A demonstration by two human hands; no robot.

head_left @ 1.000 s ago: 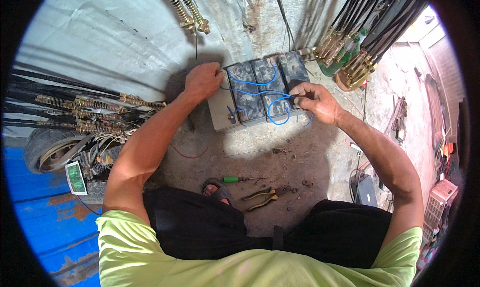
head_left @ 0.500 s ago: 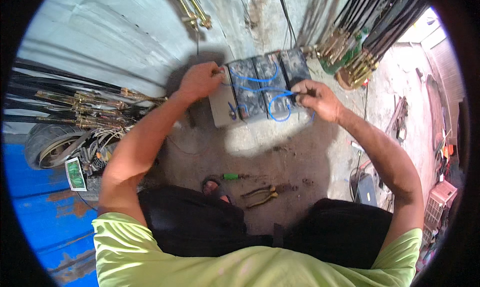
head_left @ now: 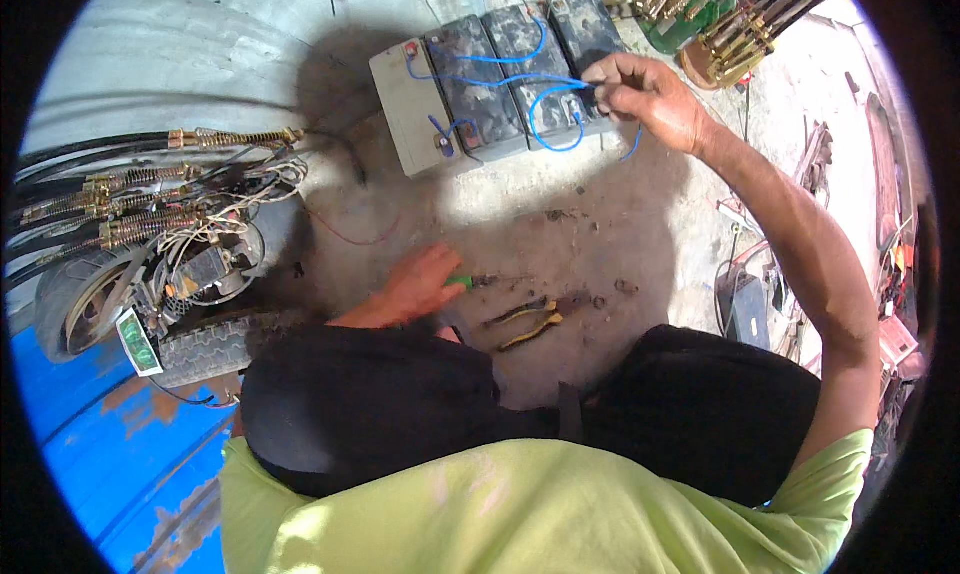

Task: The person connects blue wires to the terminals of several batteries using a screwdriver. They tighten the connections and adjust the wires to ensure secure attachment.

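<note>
A row of box-shaped batteries [head_left: 478, 104] stands on the ground ahead of me, the leftmost pale grey, the others with dirty dark tops. Blue wire [head_left: 535, 77] loops over them. My right hand [head_left: 645, 99] is closed, pinching the blue wire between thumb and fingers above the right part of the row. Low on the left, my left hand [head_left: 415, 286] is at the green handle of a screwdriver [head_left: 464, 282] lying on the ground. It covers part of the handle, and its fingers are blurred, so their grip does not show. Yellow-and-black pliers [head_left: 525, 324] lie just to the right.
Black cables with brass-coloured spring ends [head_left: 150, 194] reach in at the left, above a wheel with a tyre [head_left: 215, 342]. More spring-ended cables [head_left: 735, 44] and a green bottle [head_left: 670, 36] stand at the back right. A dark box [head_left: 745, 309] sits right of my knee.
My left hand has left the grey battery and come down to the screwdriver. The right hand still holds the blue wire. The view has tilted down, so the batteries sit higher.
</note>
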